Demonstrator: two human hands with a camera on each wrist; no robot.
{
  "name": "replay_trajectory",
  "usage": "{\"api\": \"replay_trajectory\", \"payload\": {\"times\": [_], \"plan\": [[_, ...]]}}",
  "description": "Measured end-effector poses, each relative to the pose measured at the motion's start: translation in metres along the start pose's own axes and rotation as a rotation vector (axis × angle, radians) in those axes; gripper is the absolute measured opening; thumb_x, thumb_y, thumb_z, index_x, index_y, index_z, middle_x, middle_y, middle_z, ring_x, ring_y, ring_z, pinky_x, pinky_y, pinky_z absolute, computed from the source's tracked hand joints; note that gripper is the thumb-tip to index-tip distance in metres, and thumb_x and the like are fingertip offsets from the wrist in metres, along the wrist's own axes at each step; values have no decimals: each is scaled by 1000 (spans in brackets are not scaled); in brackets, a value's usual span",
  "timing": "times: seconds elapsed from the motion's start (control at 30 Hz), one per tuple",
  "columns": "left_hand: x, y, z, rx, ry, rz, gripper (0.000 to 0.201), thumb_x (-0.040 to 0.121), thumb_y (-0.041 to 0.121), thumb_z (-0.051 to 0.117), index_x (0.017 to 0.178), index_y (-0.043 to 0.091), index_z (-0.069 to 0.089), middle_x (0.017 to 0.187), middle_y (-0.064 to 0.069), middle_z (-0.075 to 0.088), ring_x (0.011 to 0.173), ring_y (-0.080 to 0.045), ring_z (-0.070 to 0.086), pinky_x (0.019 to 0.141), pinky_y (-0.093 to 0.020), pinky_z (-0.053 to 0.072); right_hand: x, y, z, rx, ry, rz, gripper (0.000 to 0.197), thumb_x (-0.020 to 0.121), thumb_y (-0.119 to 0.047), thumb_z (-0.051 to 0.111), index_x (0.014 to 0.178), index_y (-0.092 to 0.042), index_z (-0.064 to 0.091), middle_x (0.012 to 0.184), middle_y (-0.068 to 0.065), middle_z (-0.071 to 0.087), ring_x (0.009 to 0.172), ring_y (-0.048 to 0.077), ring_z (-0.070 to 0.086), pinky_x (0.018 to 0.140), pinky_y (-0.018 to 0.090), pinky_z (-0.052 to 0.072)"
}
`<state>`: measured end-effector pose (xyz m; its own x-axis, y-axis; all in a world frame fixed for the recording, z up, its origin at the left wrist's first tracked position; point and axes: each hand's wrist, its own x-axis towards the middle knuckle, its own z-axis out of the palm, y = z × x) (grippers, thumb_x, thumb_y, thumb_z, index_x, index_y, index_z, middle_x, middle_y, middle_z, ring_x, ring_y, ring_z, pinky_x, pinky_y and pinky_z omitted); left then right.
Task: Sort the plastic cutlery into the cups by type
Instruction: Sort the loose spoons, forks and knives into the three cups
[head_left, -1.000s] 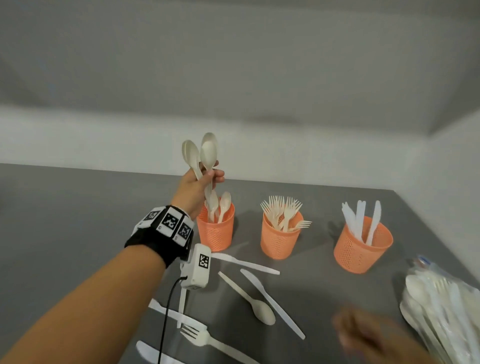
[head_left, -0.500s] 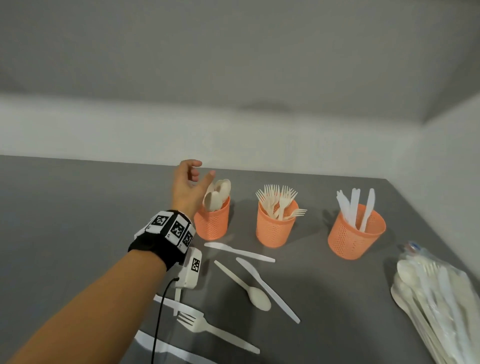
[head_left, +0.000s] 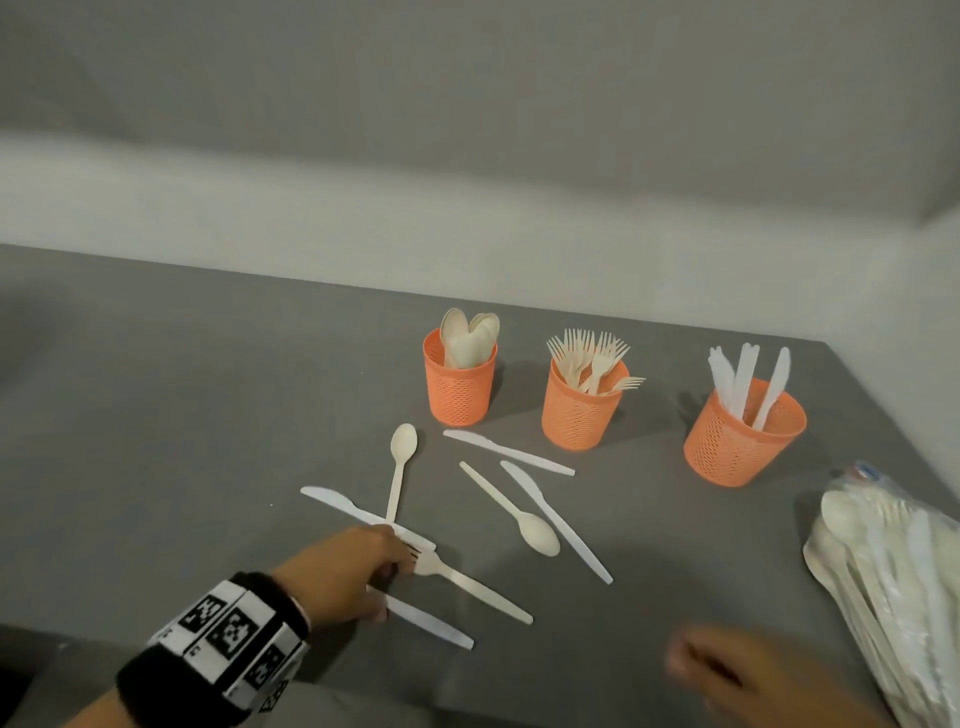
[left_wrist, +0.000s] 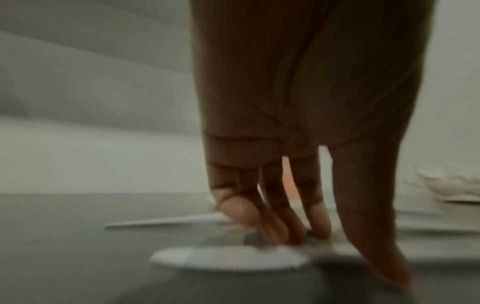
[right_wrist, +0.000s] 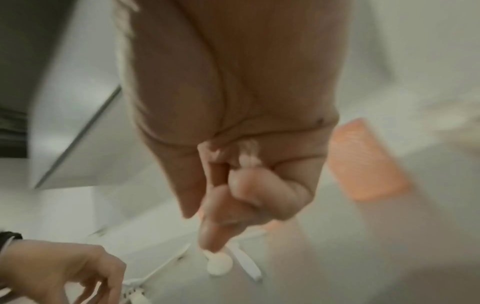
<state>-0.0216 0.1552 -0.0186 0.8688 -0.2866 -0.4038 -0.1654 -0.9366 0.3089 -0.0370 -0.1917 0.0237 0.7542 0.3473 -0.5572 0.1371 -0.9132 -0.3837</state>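
Left hand (head_left: 358, 566) open, fingers down at the fork (head_left: 472, 587) head between two knives (head_left: 337, 504); right hand (head_left: 727, 675) curled, empty. I'd pinch the fork alone, then carry it to the middle cup (head_left: 576, 421).

Left hand (head_left: 349, 571) low, fingers (left_wrist: 272, 191) straight down, right hand (head_left: 727, 670) blurred, fingers curled inward

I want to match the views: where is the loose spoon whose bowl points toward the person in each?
Head: spoon, centre, right of the fork.
Left wrist: not discernible.
Right wrist: bottom centre, mainly its bowl.
Shared landmark: white knife beside it, in head and right wrist views.
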Motion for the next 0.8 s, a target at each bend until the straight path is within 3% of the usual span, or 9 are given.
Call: {"api": "replay_trajectory", "payload": {"times": [0.07,0.17,0.2,0.27,0.37,0.53,0.67,0.73,0.8], "plan": [[-4,6,8,-21,47,-12,22,74,13,63,94,21,64,94,14,44,92,-10,51,83,-27,49,24,-18,-14,6,130,-55,32,95,-30,46,64,-36,44,63,-23,57,61,-5,50,62,11,36],[-5,11,11,9,68,11,17,76,8,55,74,25,58,93,12,48,94,-13,52,82,-23,45,82,-40,-23,40,262,-94,13,92,-19,51,80,-24,54,71,-9,50,71,10,49,64,22,35],[-5,10,13,46,60,26,18,77,8,53,75,25,57,96,9,51,97,-13,51,82,-22,42,98,-46,-22,34,274,-75,5,91,-19,54,90,-17,58,76,-4,50,77,14,48,67,23,35],[-4,9,15,163,67,67,16,81,10,49,86,24,56,107,5,54,103,-15,48,85,-25,36,124,-52,-16,-35,261,-43,17,89,-18,57,101,-7,59,93,5,53,86,18,48,73,22,33],[-7,9,19,188,106,82,17,84,9,45,92,22,53,107,2,55,97,-17,47,82,-26,33,139,-59,-13,-169,261,3,5,88,-13,54,87,-10,50,95,12,54,98,30,60,72,28,39],[-10,8,5,-343,297,0,10,86,7,56,92,10,63,92,-4,63,82,-14,55,74,-14,41,139,-57,-13,-178,168,63,15,86,-12,52,72,-8,46,76,6,52,75,24,53,59,24,38],[-8,20,-10,-931,379,-70,16,91,11,55,76,6,57,64,-4,62,54,-6,61,60,-13,47,134,-57,-13,-184,197,85,19,91,-10,42,104,-3,54,114,17,56,95,29,54,82,32,43],[-4,23,-13,-1240,357,-125,18,92,10,54,75,6,57,62,-3,60,53,-11,62,61,-20,53,130,-62,-17,-120,260,-19,9,93,-9,41,89,-9,48,103,14,55,89,25,49,82,34,42],[1,23,-14,-1307,387,-162,18,91,14,56,77,5,63,65,-7,55,61,-20,56,72,-32,51,121,-76,-23,9,373,-177,21,94,-11,44,73,-15,40,78,4,50,80,22,46,72,32,38]]}}
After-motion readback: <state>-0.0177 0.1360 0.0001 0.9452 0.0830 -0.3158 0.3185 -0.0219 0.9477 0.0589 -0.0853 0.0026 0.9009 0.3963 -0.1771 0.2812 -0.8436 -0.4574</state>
